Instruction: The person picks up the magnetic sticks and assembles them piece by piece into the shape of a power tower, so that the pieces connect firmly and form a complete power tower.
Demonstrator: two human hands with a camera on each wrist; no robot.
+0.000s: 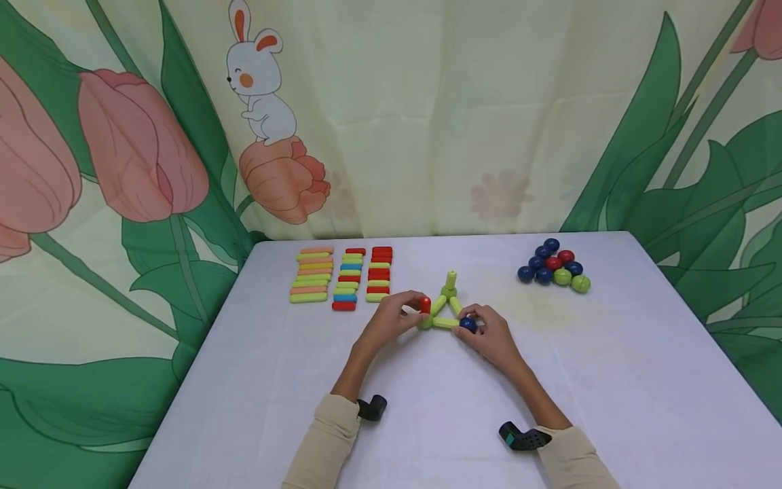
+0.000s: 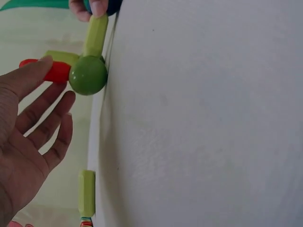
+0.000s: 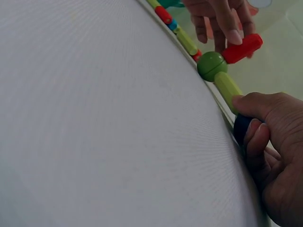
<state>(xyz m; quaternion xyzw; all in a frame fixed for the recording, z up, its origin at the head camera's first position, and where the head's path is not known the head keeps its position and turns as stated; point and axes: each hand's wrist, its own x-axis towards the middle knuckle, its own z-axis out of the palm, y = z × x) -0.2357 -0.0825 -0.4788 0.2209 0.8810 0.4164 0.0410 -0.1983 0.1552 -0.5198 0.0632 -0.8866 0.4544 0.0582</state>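
A triangle of light green rods (image 1: 444,323) lies on the table, joined by balls at its corners. At the near left corner is a green ball (image 2: 88,75), with a red rod (image 1: 425,305) standing upright on it. My left hand (image 1: 394,316) pinches that red rod between thumb and fingers. The near right corner is a dark blue ball (image 1: 468,324), which my right hand (image 1: 493,337) grips, its thumb by the end of the front green rod (image 3: 227,91). On the back corner's green ball (image 1: 449,292) stands an upright green rod (image 1: 451,279).
Three columns of loose rods lie at the back left: long orange, yellow and green rods (image 1: 309,297), then two columns of short rods (image 1: 379,274) in red, green and blue. A cluster of blue, red and green balls (image 1: 543,276) sits at the back right. Behind the white-covered table (image 1: 427,428) hangs a printed curtain.
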